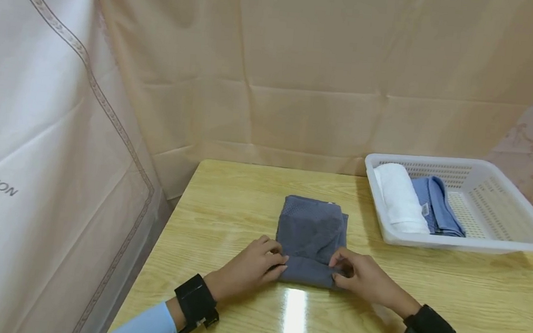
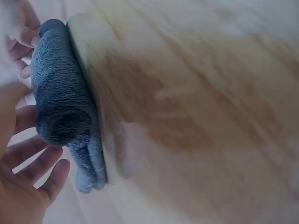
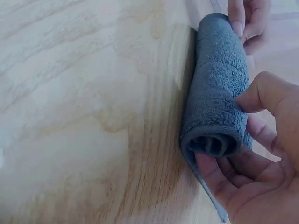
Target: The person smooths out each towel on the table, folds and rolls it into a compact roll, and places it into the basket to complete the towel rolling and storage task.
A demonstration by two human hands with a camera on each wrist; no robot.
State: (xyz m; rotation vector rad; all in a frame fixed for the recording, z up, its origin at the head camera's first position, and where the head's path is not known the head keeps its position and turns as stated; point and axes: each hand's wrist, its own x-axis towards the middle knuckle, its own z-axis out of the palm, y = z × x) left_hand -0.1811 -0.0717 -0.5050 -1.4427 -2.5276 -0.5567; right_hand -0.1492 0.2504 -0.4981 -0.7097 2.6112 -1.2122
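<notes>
A dark grey towel (image 1: 312, 226) lies on the table, its near end rolled up. At the roll's left end my left hand (image 1: 258, 263) holds the towel, thumb and fingers against it. My right hand (image 1: 357, 274) grips the right end. In the right wrist view the right thumb (image 3: 257, 95) presses the side of the roll (image 3: 217, 88), and the fingers reach under its spiral end. The left wrist view shows the left hand (image 2: 28, 172) with its fingers around the other end of the roll (image 2: 60, 88). The towel's far part lies flat and folded.
A white plastic basket (image 1: 493, 243) stands at the right of the wooden table (image 1: 225, 200). It holds a rolled white towel (image 1: 399, 196) and a folded blue towel (image 1: 441, 208). Beige cloth (image 1: 303, 74) hangs behind the table, and pale cloth (image 1: 57, 169) at the left.
</notes>
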